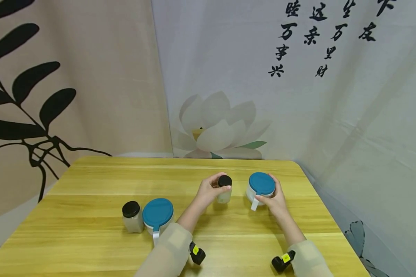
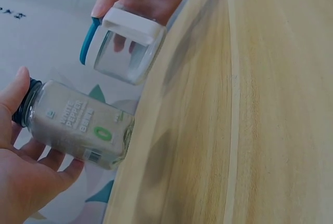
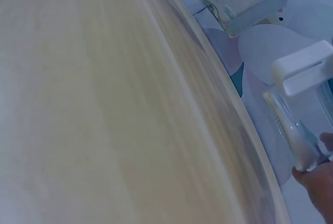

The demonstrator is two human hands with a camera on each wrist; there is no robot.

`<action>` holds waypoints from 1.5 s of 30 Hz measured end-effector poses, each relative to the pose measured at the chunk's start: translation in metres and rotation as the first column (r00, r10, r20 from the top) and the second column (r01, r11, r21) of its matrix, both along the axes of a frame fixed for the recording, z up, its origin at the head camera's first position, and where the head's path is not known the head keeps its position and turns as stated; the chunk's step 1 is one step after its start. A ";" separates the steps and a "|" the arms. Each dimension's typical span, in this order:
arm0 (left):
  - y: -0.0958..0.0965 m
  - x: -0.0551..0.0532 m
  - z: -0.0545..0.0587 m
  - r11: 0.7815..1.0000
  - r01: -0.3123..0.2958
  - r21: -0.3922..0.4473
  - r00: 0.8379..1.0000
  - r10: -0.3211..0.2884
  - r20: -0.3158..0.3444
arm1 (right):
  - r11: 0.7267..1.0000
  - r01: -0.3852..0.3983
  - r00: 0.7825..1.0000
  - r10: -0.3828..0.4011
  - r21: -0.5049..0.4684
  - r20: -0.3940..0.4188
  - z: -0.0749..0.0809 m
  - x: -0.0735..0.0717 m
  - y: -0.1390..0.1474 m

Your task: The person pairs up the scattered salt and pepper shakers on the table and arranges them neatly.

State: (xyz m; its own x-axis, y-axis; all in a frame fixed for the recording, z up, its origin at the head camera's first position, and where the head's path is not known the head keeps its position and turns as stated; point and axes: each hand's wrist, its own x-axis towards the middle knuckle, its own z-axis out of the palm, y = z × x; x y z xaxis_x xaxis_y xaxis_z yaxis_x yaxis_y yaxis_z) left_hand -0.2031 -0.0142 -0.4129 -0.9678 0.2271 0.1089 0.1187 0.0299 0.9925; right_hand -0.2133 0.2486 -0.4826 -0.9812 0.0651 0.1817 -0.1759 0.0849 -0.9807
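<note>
My left hand [image 1: 207,192] grips a small glass jar [image 1: 224,198] with a black lid, thumb on one side and fingers behind. In the left wrist view the label of this white pepper jar [image 2: 78,122] is readable, and its base overlaps the table's far edge. To the right, my right hand [image 1: 277,199] holds a clear seasoning jar [image 1: 262,184] with a blue lid and a white handle, fingers around its right side and thumb near the handle. A little whitish content shows low in this seasoning jar [image 3: 299,143] in the right wrist view. Both jars are upright, a gap between them.
On the left of the wooden table [image 1: 90,246] stand a second black-lidded jar [image 1: 133,220] and a second blue-lidded seasoning jar [image 1: 158,213], close together. My left sleeve [image 1: 170,250] partly covers the latter. Behind the table hangs a printed curtain [image 1: 222,77].
</note>
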 end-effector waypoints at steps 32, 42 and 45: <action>-0.004 -0.004 -0.034 0.996 0.079 0.028 0.997 -0.079 -0.022 | 0.996 -0.081 0.993 0.083 0.029 -0.086 0.003 0.023 0.000; -0.007 0.004 -0.032 0.993 0.115 0.016 0.993 -0.115 -0.025 | 0.993 -0.112 0.986 0.114 0.022 -0.120 -0.001 0.030 0.000; -0.009 0.010 -0.024 0.992 0.129 0.019 0.991 -0.128 -0.037 | 0.989 -0.145 0.973 0.145 0.013 -0.177 -0.003 0.032 0.001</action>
